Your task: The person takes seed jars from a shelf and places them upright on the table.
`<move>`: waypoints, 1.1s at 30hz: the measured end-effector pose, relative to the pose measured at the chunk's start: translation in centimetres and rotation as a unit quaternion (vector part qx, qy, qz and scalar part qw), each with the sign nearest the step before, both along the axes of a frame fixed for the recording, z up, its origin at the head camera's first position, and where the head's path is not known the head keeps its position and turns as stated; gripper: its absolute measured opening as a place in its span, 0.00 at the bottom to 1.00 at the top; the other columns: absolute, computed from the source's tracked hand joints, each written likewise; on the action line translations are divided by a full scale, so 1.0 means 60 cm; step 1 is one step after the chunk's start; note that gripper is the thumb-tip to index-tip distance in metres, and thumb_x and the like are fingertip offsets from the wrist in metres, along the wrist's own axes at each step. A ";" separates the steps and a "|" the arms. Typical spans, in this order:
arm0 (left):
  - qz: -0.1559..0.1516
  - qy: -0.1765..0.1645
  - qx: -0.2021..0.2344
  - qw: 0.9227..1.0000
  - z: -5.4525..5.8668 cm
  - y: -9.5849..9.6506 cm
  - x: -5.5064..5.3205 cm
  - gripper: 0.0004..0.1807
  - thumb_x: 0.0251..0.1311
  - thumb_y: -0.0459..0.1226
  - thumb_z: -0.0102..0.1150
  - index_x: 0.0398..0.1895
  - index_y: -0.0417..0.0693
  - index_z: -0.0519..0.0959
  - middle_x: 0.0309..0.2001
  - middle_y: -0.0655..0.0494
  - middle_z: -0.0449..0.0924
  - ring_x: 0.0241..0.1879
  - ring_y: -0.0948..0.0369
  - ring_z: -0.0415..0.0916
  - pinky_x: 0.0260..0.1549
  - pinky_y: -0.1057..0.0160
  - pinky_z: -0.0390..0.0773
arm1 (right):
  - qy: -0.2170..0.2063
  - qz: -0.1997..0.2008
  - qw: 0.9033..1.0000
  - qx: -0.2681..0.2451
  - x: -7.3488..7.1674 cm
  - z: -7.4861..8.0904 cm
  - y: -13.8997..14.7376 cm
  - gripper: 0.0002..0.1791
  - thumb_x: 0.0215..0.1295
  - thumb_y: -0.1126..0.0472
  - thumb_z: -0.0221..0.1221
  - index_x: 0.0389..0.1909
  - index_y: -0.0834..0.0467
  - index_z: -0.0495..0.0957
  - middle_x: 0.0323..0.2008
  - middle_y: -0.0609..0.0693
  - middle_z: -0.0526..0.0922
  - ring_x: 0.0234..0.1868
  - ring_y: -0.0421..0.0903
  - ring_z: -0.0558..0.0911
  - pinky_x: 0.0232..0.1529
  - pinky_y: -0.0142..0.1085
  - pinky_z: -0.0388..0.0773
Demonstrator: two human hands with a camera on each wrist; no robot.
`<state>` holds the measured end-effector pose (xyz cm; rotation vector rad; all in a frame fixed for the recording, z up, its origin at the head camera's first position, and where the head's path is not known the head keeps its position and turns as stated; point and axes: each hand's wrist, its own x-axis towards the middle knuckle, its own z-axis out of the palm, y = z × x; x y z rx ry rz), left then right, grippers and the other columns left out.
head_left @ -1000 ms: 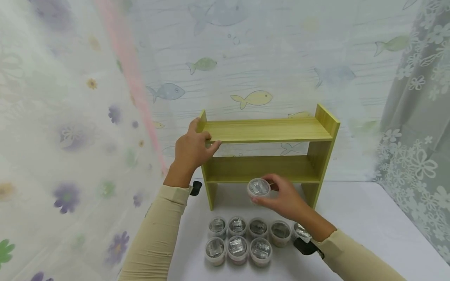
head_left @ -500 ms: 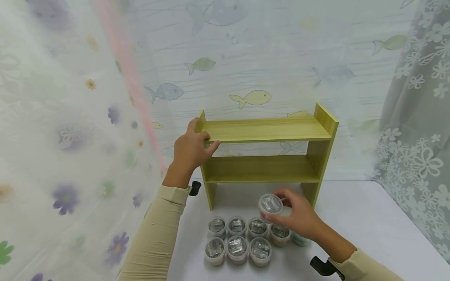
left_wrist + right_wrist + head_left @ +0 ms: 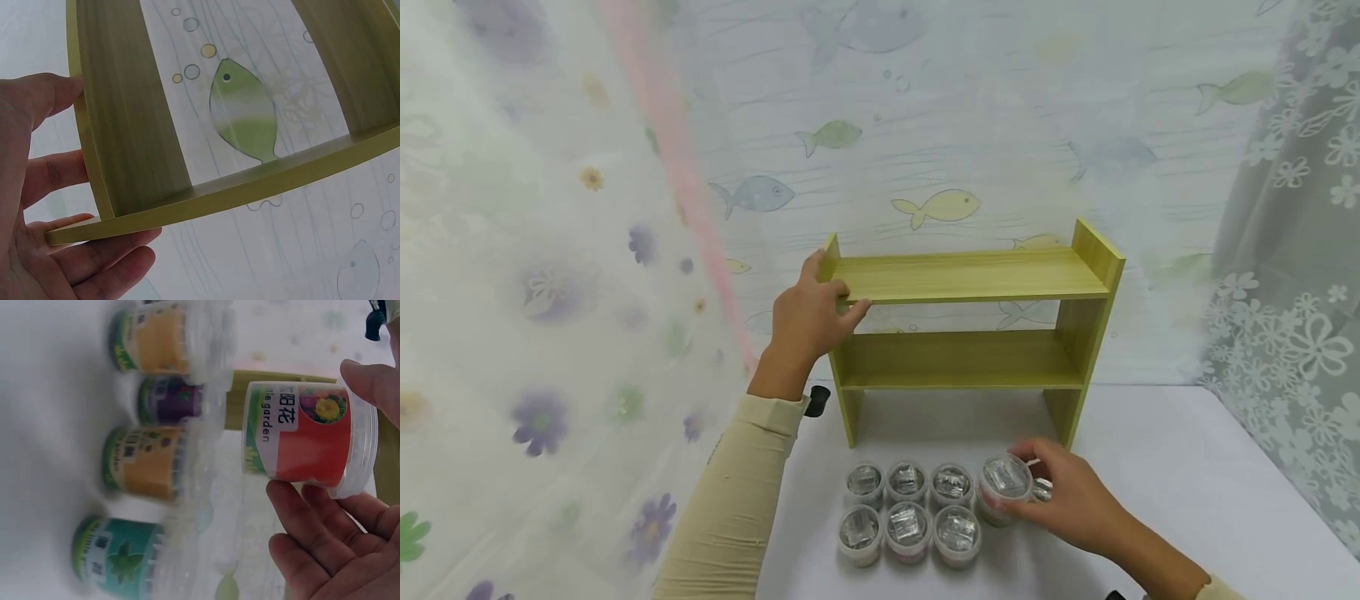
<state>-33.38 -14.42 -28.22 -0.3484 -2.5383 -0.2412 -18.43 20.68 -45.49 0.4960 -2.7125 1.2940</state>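
A two-tier yellow-green wooden shelf stands on the table. My left hand holds its upper left corner; in the left wrist view, the thumb presses one panel's edge and the fingers lie on both sides of the other panel. My right hand grips a small clear plastic tub with a lid, a seed-growing tub with a red flower label reading "garden". Foil-like packets show through its lid. It is held above the right end of the back row of similar tubs, overlapping one in the head view.
Several lidded tubs stand in two rows in front of the shelf. Their labels vary: a teal tub, orange ones and a purple tub. Another tub is mostly hidden behind the right hand. A fish-print curtain hangs behind.
My right hand has moved down and to the right with the tub, from in front of the lower shelf board to over the back row. The left hand has stayed on the shelf.
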 end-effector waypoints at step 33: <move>0.003 0.004 0.001 1.000 -0.001 -0.001 0.000 0.25 0.67 0.63 0.57 0.48 0.58 0.89 0.79 0.45 0.59 0.21 0.51 0.77 0.22 0.55 0.75 | -0.042 0.088 0.994 -0.058 0.038 -0.126 0.018 0.32 0.52 0.49 0.80 0.52 0.56 0.76 0.53 0.55 0.82 0.45 0.40 0.87 0.40 0.33 0.86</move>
